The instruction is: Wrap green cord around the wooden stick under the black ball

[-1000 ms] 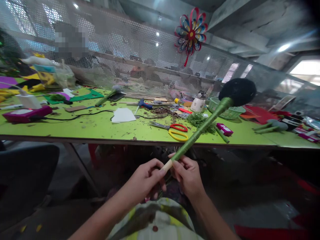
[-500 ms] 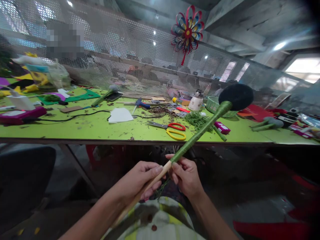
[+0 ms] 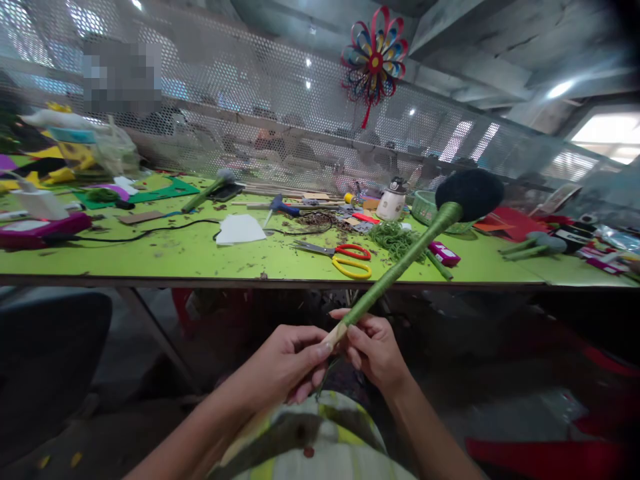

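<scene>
A wooden stick (image 3: 336,337) slants up and away from my lap. Its upper length is wound in green yarn (image 3: 400,265), and a dark round padded head (image 3: 470,195) tops it. My left hand (image 3: 295,363) is closed around the bare pale wood, thumb on top. My right hand (image 3: 375,350) pinches the stick just where the green winding ends, thumb in front and fingers behind. A loose strand of green yarn hangs between the hands. The stick's lower end is mostly hidden by my left hand and forearm.
On the green table (image 3: 165,257) lie scissors (image 3: 340,257), a heap of green yarn (image 3: 393,240), a white paper piece (image 3: 241,229), a glue gun (image 3: 280,207) and a purple box (image 3: 444,254). A white bottle (image 3: 391,201) stands near a green basket (image 3: 425,207). Behind rises a perforated metal screen (image 3: 280,80).
My left hand has slid slightly up the stick toward my right hand, turning the stick a little. The padded head has shifted slightly left. The view has tilted slightly.
</scene>
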Motion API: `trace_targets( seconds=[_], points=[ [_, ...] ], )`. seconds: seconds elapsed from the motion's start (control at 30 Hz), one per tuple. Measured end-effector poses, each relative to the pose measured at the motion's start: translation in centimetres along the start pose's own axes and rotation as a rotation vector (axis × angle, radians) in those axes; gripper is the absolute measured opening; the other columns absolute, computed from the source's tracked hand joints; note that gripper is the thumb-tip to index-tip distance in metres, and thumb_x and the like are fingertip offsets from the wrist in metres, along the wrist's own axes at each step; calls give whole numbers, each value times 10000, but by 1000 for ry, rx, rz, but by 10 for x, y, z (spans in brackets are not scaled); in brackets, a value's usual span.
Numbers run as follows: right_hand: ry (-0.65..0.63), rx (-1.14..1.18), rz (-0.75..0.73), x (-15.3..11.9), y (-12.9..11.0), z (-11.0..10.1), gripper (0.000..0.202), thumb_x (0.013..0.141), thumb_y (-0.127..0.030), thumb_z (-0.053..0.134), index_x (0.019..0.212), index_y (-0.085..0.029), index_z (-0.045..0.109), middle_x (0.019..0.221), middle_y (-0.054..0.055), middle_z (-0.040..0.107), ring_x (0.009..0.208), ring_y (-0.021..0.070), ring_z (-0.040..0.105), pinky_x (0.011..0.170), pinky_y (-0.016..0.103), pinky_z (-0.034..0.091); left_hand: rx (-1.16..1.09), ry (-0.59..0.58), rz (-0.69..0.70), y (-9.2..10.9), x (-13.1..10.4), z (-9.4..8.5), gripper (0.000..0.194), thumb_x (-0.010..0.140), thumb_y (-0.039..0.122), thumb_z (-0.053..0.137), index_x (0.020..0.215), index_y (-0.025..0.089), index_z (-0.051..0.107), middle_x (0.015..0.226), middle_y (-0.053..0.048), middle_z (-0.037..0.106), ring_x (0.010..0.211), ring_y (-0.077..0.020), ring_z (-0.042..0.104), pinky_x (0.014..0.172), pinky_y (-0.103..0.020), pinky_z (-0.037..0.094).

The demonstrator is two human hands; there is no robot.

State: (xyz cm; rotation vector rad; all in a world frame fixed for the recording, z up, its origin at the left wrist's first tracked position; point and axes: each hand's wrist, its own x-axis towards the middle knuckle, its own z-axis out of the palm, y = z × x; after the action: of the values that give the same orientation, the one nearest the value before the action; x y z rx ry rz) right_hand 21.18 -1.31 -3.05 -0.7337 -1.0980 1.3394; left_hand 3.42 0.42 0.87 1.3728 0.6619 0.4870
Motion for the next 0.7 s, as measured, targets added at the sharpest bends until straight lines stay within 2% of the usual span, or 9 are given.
trace_targets(
  seconds=[0.17, 0.23, 0.3, 0.37, 0.47, 0.5, 0.53, 0.6, 0.7],
  points=[
    [12, -53, -37, -3, -6, 3, 314, 793, -316, 642, 1042, -126, 666, 445, -39, 501, 362, 63, 396, 388, 195, 282, -171, -66, 27, 2, -1, 1, 301, 875, 414, 474, 850, 139, 593, 478, 53, 494, 305, -19, 341, 389, -170, 311],
    [25, -77, -55, -2, -8, 4, 300, 797, -309, 637, 1030, -121, 666, 452, -38, 500, 354, 58, 385, 376, 192, 270, -154, -87, 13, 2, 1, 0, 311, 880, 425, 449, 860, 143, 578, 486, 46, 509, 310, -32, 363, 397, -177, 325],
    [67, -109, -77, -1, -7, 5, 279, 802, -306, 632, 1005, -118, 667, 445, -45, 481, 349, 53, 361, 375, 193, 258, -39, -69, -18, 2, 3, 0, 358, 883, 471, 405, 880, 155, 572, 500, 36, 522, 327, -60, 406, 377, -178, 314],
    [124, -133, -96, 1, -6, 5, 257, 803, -304, 631, 975, -117, 667, 433, -58, 448, 346, 46, 328, 379, 196, 243, 185, 65, 11, 3, 4, 2, 378, 873, 499, 399, 887, 173, 589, 534, 24, 539, 392, -97, 469, 384, -183, 322],
    [169, -132, -107, 2, -2, 4, 239, 799, -302, 633, 944, -116, 669, 428, -70, 413, 348, 43, 305, 384, 198, 233, 590, 397, 200, 3, 0, 7, 296, 852, 446, 479, 881, 203, 646, 681, -19, 615, 596, -152, 556, 540, -218, 402],
    [168, -126, -104, 2, -1, 4, 241, 798, -301, 634, 945, -114, 671, 433, -68, 415, 351, 43, 309, 383, 197, 232, 680, 459, 264, 3, -2, 8, 262, 845, 416, 504, 880, 210, 663, 739, -32, 639, 661, -166, 569, 607, -231, 413],
    [164, -120, -103, 1, 0, 3, 246, 796, -299, 635, 952, -112, 672, 434, -66, 420, 353, 44, 314, 382, 197, 229, 722, 471, 305, 3, -4, 10, 245, 845, 394, 513, 883, 215, 676, 777, -41, 656, 699, -176, 575, 649, -239, 414],
    [147, -112, -102, -1, 0, 2, 265, 796, -294, 637, 983, -109, 673, 423, -63, 428, 352, 47, 322, 379, 196, 217, 667, 380, 311, 3, -7, 10, 256, 854, 379, 502, 894, 212, 691, 780, -42, 667, 655, -163, 569, 629, -234, 415],
    [129, -111, -115, -5, -3, 2, 282, 797, -289, 638, 1018, -117, 670, 412, -60, 442, 348, 53, 339, 376, 196, 222, 399, 187, 182, 3, -7, 7, 316, 866, 417, 472, 906, 188, 687, 571, 12, 571, 449, -100, 456, 456, -197, 348]
  ],
)
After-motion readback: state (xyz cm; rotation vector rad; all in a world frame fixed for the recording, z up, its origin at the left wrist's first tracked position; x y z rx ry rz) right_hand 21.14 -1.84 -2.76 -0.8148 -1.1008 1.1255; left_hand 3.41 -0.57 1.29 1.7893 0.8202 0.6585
